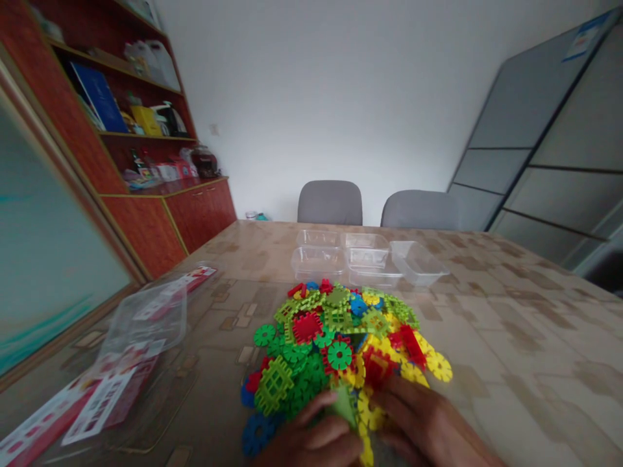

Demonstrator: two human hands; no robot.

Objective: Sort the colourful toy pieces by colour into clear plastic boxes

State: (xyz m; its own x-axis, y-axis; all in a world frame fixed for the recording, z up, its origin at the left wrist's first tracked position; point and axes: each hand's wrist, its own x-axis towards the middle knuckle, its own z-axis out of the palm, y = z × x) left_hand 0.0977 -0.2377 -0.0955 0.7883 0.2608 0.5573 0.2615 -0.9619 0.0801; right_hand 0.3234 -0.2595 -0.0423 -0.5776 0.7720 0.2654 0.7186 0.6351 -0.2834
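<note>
A heap of plastic building pieces in green, yellow, red and blue lies on the table in front of me. At its near edge, my left hand [318, 438] has its fingers bent around a light green building piece [344, 403], which is slightly blurred. My right hand [426, 415] reaches in from the right with its fingers stretched over the pieces. Its fingertips are close to a red square piece [378, 366] and several yellow flower-shaped discs [439, 366]. A green disc [339, 355] lies on top of the heap, and a blue disc [257, 433] rests left of my left hand.
Several clear plastic containers [318, 263] stand behind the heap. On the left lie a clear lid or bag [146, 318] and red-and-white printed packaging [111, 395]. Two grey chairs [329, 202] stand at the table's far edge, and a wooden cabinet [170, 214] is at the left.
</note>
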